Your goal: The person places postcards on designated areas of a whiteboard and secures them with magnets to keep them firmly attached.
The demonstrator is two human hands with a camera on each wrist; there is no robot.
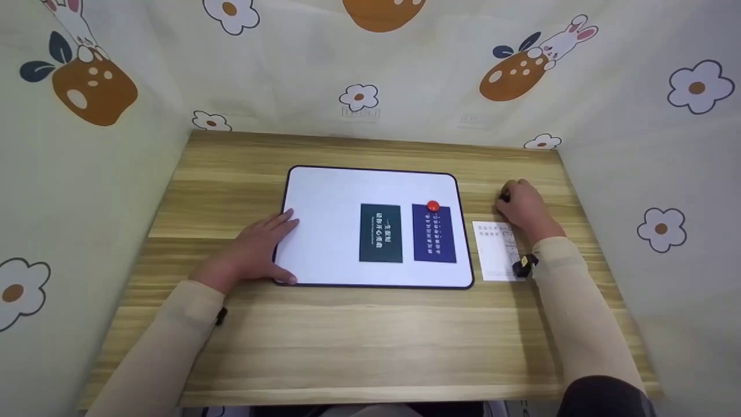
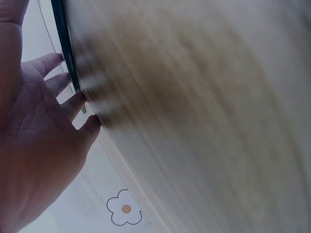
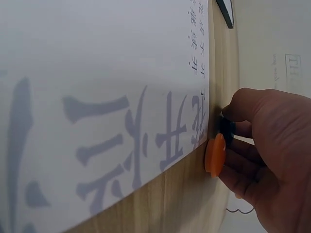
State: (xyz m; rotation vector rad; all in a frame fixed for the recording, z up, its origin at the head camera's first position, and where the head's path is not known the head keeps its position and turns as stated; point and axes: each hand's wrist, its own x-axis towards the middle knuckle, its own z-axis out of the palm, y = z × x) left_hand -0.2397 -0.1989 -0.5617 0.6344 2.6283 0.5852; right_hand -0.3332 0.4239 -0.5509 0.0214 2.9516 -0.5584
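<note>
Around, printed cloth, cut off above. On the wood-grain surface, a whiteboard, touched at its left edge by the spread left hand. Pinched in the right hand, near a white card, a dark piece, partly hidden.

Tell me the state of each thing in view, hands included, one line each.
Whiteboard, lying on the table
Green card, on whiteboard, no magnet on it
Blue card, on whiteboard, red magnet at top edge
White card, on table, beside whiteboard
Dark piece, pinched in right hand
Orange piece, by right hand, unclear if held
Left hand, resting on whiteboard's left edge
</note>
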